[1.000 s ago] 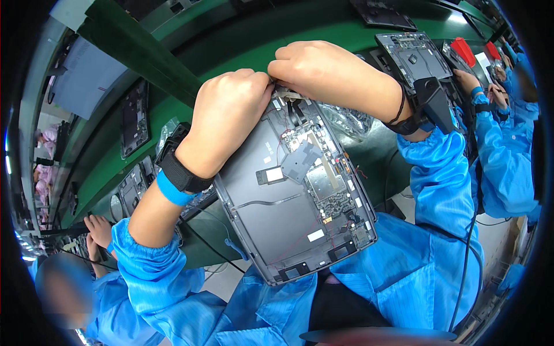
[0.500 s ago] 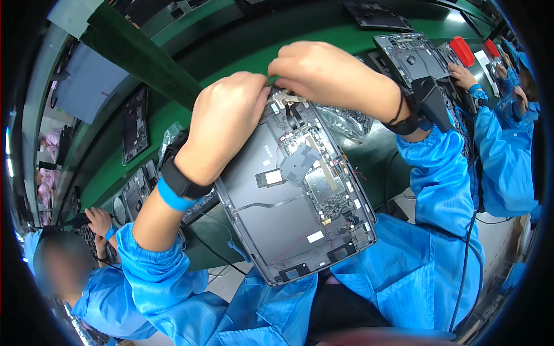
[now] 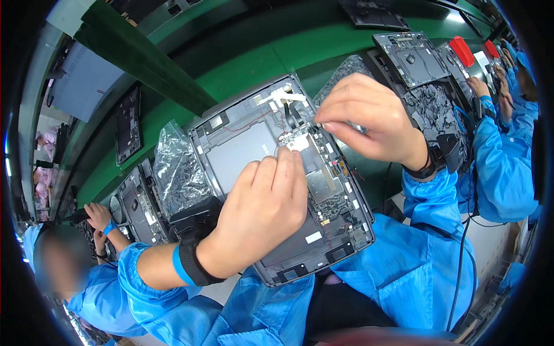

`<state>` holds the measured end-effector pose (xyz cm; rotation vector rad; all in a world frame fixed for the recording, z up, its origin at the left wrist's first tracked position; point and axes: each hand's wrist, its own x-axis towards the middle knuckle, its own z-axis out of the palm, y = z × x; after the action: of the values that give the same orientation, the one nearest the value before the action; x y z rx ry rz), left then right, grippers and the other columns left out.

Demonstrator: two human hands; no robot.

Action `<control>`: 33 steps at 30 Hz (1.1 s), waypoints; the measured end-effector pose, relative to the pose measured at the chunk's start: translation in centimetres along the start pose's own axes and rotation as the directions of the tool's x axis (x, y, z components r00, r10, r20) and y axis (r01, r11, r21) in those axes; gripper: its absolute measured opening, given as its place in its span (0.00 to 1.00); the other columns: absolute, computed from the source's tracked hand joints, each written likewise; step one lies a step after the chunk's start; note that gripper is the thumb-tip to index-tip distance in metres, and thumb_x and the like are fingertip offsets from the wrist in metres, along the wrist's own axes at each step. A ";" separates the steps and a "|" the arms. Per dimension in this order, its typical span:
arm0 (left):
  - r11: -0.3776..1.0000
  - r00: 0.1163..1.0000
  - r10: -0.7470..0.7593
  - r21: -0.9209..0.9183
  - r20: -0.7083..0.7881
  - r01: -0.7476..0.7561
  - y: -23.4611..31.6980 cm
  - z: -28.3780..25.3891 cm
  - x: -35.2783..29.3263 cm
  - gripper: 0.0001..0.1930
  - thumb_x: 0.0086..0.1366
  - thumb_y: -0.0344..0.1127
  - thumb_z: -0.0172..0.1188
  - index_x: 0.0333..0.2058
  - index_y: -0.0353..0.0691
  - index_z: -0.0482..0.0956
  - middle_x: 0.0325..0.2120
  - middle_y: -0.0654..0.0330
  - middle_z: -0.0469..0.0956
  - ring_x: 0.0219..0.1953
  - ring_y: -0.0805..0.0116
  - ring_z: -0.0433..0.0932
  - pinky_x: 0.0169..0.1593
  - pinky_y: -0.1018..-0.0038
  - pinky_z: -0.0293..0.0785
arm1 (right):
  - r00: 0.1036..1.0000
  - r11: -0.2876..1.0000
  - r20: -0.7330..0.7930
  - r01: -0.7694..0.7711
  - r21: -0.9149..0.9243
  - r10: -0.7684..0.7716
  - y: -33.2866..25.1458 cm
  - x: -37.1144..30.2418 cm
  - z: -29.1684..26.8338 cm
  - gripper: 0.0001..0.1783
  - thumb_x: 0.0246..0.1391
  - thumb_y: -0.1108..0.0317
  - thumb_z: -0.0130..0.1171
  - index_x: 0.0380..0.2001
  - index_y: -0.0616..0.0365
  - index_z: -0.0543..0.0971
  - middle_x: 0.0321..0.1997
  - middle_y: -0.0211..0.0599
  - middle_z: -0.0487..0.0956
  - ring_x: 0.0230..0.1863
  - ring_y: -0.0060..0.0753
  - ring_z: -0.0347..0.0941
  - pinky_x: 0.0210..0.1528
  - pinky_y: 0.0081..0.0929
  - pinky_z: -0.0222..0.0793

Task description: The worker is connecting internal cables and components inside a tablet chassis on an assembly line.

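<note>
Opened grey tablet-like chassis (image 3: 234, 149) is lying at a green workbench (image 3: 248, 69)

Many things are crowding this place: a clear plastic bag (image 3: 182, 170) is sitting just beside the chassis at left, a bubbly bag (image 3: 345, 68) is lying partly behind the right hand (image 3: 375, 118), and another opened unit (image 3: 411, 57) is resting farther right, near a red tray (image 3: 461, 52). A thick green post (image 3: 147, 60) is slanting at upper left.

The chassis is showing a flat matte panel, silvery strips (image 3: 283, 98) and black ribbon cables (image 3: 294, 113).

The left hand (image 3: 268, 193) is hiding its middle, the fingers lying close together, tips at the circuit board (image 3: 330, 205). The right thumb and forefinger are nearly meeting above the chassis's right edge; whether they are pinching something thin, I cannot tell. A co-worker's hand (image 3: 99, 218) is showing small at far left.
</note>
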<state>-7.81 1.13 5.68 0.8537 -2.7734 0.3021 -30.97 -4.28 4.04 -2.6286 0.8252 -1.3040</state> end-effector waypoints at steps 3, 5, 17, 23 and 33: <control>1.000 1.000 0.006 -0.023 0.009 -0.006 -0.8 -0.5 0.1 0.22 0.50 0.29 0.60 0.45 0.26 0.75 0.42 0.50 0.76 0.38 0.59 0.77 0.41 0.70 0.75 | 0.998 0.998 0.022 0.052 0.039 -0.053 -0.4 -0.6 0.1 0.11 0.40 0.75 0.68 0.32 0.60 0.81 0.33 0.34 0.80 0.35 0.38 0.75 0.37 0.31 0.72; 0.999 1.000 0.013 -0.048 -0.017 -0.014 -1.9 -0.4 0.5 0.22 0.51 0.29 0.57 0.46 0.26 0.75 0.41 0.50 0.76 0.38 0.60 0.78 0.40 0.72 0.77 | 0.998 0.990 0.012 0.052 0.132 -0.054 -0.7 -1.2 0.4 0.15 0.38 0.74 0.70 0.34 0.60 0.82 0.36 0.39 0.81 0.37 0.40 0.76 0.38 0.32 0.71; 0.896 0.967 -0.255 -0.372 0.013 0.242 -8.0 0.3 4.5 0.16 0.60 0.28 0.57 0.46 0.27 0.76 0.41 0.39 0.78 0.44 0.43 0.77 0.48 0.62 0.74 | 0.971 0.795 -0.026 0.180 -0.579 -0.239 0.0 0.6 2.2 0.15 0.32 0.69 0.60 0.29 0.60 0.80 0.32 0.30 0.77 0.30 0.29 0.71 0.26 0.24 0.63; 0.887 0.958 -0.265 -0.362 0.111 0.287 -9.6 2.1 6.3 0.09 0.59 0.30 0.60 0.36 0.33 0.83 0.28 0.47 0.81 0.31 0.50 0.80 0.37 0.66 0.76 | 0.981 0.795 0.187 0.160 -0.585 -0.060 -0.8 1.2 2.7 0.15 0.35 0.70 0.59 0.32 0.62 0.80 0.38 0.32 0.80 0.31 0.30 0.72 0.31 0.25 0.66; 0.950 0.980 -0.195 -0.256 -0.037 0.179 -9.7 3.3 6.3 0.08 0.56 0.29 0.61 0.35 0.38 0.84 0.26 0.52 0.81 0.28 0.54 0.80 0.33 0.66 0.76 | 0.922 0.810 0.379 0.284 -0.513 -0.084 0.4 1.8 1.5 0.17 0.39 0.69 0.59 0.36 0.63 0.80 0.42 0.40 0.82 0.23 0.29 0.74 0.27 0.25 0.69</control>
<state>-7.84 -10.89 5.53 1.0112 -2.5747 -0.0561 -29.11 -5.77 4.25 -3.3354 1.0343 -0.6442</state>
